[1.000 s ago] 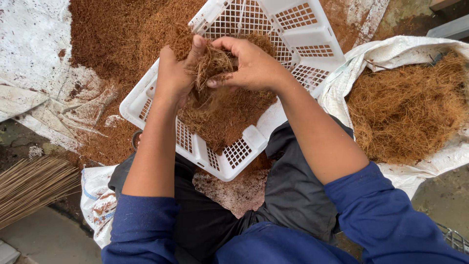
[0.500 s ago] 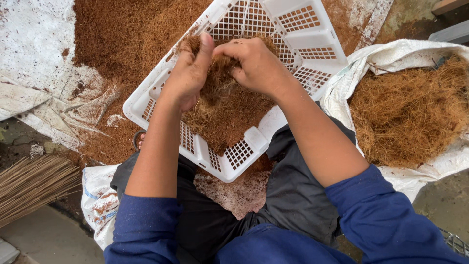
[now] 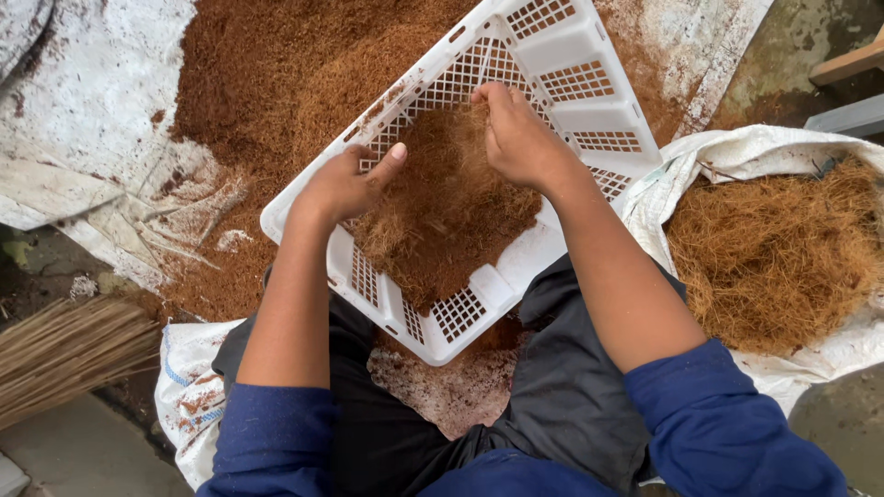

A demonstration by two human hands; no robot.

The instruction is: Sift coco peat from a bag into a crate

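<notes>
Over the lap: a clump of brown coir fibre (image 3: pixel 442 221) lies heaped in a white perforated plastic crate (image 3: pixel 552 55), near its lower, nearer end.
Crate tilt: it rests slanted across the person's knees, far end raised over the ground heap; I judge the slant and the slotted floor let fine dust drop through while the strands stay in.
Left hand (image 3: pixel 345 184): fingers curled down into the near edge of the clump, thumb stuck out and up; it looks closed on a tuft, though the fingertips are buried and hidden.
Right hand (image 3: pixel 520 138): pressed palm-down into the far side of the fibre against the crate floor, fingers bent into the strands; I cannot tell if it grips anything.
Ground heap: fine reddish-brown coir dust (image 3: pixel 276 83) spreads beyond and under the crate on a stained white tarpaulin (image 3: pixel 83 120).
Sack at right: an open white woven bag (image 3: pixel 737 147), mouth rolled back, holds coarser golden-brown fibre (image 3: pixel 773 248), just beside the right forearm, within easy reach.
Sack at lower left: another white woven bag (image 3: pixel 184 377), dusted brown, with thin blue stripes, lies flat beneath the legs.
Far left: a bundle of pale thin sticks (image 3: pixel 64 354), like a broom, lies on the concrete.
Labels or signs: none legible.
</notes>
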